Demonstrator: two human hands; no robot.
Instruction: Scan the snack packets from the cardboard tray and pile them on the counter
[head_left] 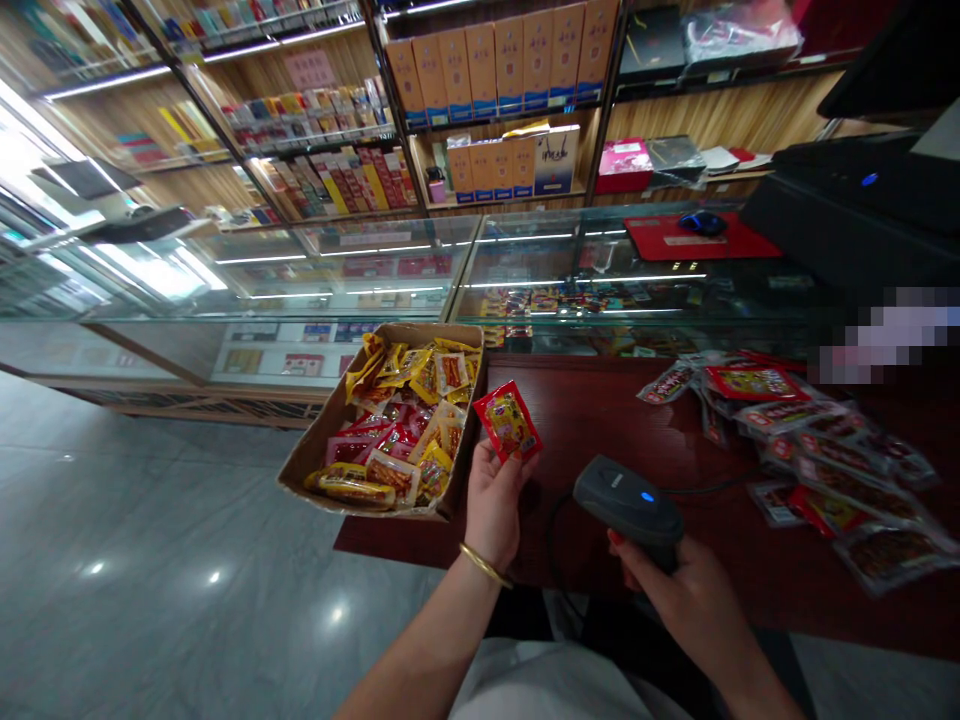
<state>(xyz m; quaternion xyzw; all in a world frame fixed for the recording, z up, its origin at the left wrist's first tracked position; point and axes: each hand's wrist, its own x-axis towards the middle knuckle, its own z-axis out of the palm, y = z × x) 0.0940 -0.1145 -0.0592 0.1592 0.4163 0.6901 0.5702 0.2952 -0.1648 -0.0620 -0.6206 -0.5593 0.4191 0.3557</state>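
Pinched in my left hand (495, 505) is a small red and yellow snack packet (511, 422), its printed face turned up toward me. A gold bangle (484, 565) circles that wrist. My right hand (675, 575) is wrapped round the handle of a dark barcode scanner (619, 492), which shows a blue light on top and points left toward the packet. Left of the packet, an open cardboard box (454, 490) holds many yellow, red and clear snack packets. A loose pile of snack packets (840, 440) lies at the right of the dark red counter (585, 400).
Behind the counter stands a glass display case (360, 270) with goods inside. A red mouse pad (652, 238) with a computer mouse (703, 224) lies on the glass, beside a dark monitor (862, 200). The scanner's cable (712, 488) runs across the counter. Stocked shelves (510, 110) line the wall.
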